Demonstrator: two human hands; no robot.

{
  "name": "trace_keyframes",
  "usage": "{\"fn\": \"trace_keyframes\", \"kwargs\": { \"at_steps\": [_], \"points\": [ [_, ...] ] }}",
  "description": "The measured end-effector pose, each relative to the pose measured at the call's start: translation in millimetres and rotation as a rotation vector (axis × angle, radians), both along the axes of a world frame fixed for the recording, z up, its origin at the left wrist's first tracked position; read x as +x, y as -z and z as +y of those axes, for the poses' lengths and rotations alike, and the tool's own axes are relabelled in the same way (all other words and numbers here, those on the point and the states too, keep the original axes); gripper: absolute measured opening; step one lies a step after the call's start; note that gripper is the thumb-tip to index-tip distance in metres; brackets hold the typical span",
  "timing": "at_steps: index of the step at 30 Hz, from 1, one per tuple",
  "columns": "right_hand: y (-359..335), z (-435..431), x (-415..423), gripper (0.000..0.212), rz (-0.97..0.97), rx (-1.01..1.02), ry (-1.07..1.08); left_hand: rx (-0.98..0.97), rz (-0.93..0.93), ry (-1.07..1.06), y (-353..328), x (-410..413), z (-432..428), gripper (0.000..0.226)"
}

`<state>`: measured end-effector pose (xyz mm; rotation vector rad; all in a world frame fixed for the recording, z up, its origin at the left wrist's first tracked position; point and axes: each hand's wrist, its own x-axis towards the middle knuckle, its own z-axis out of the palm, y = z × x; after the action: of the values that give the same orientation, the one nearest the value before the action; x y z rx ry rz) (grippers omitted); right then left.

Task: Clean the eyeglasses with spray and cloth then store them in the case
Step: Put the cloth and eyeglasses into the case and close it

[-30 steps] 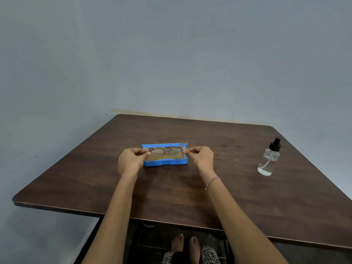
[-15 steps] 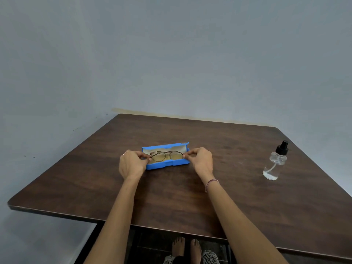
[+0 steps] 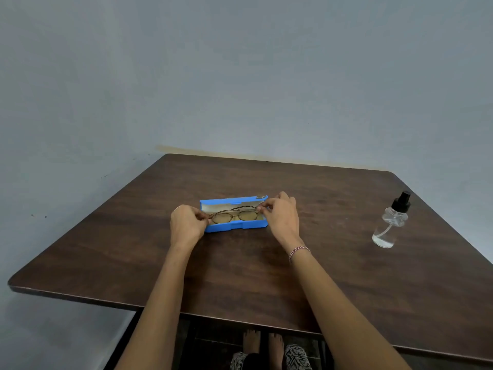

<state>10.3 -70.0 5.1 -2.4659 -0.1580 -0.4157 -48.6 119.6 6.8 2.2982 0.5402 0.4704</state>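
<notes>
An open blue eyeglass case (image 3: 234, 226) with a pale lining lies in the middle of the dark wooden table (image 3: 240, 276). Thin-framed eyeglasses (image 3: 234, 215) sit low inside it, lenses facing me. My left hand (image 3: 186, 224) pinches the left end of the frame. My right hand (image 3: 281, 213) pinches the right end, fingers curled over the case's right corner. A clear spray bottle (image 3: 390, 222) with a black nozzle stands upright far to the right, apart from both hands. No cloth is in view.
The table's near edge (image 3: 240, 320) runs below my forearms, its left corner at the lower left. Grey walls stand close behind and to the left. My bare feet (image 3: 262, 343) show under the table.
Both hands have lowered the eyeglasses down into the open case. The view has shifted slightly, so the bottle sits further right.
</notes>
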Motion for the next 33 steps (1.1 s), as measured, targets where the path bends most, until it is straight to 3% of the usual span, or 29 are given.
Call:
{"fn": "trace_keyframes", "kwargs": {
  "at_steps": [12, 20, 27, 33],
  "points": [
    [7.2, -4.8, 1.3, 0.022, 0.079, -0.031, 0.01, -0.006, 0.048, -0.003, -0.7, 5.3, 1.2, 0.017],
    [10.7, -10.6, 4.3, 0.012, 0.106, 0.157, -0.052, 0.025, 0.035, 0.021, 1.0, 12.1, 1.0, 0.021],
    [14.1, -18.7, 8.5, 0.015, 0.22, 0.367, -0.036, 0.128, 0.053, 0.012, 3.2, 12.1, -0.5, 0.018],
    [16.4, -20.9, 10.3, 0.014, 0.23, 0.415, -0.026, 0.133, 0.035, 0.1, 5.8, 19.3, -4.2, 0.019]
  ]
}}
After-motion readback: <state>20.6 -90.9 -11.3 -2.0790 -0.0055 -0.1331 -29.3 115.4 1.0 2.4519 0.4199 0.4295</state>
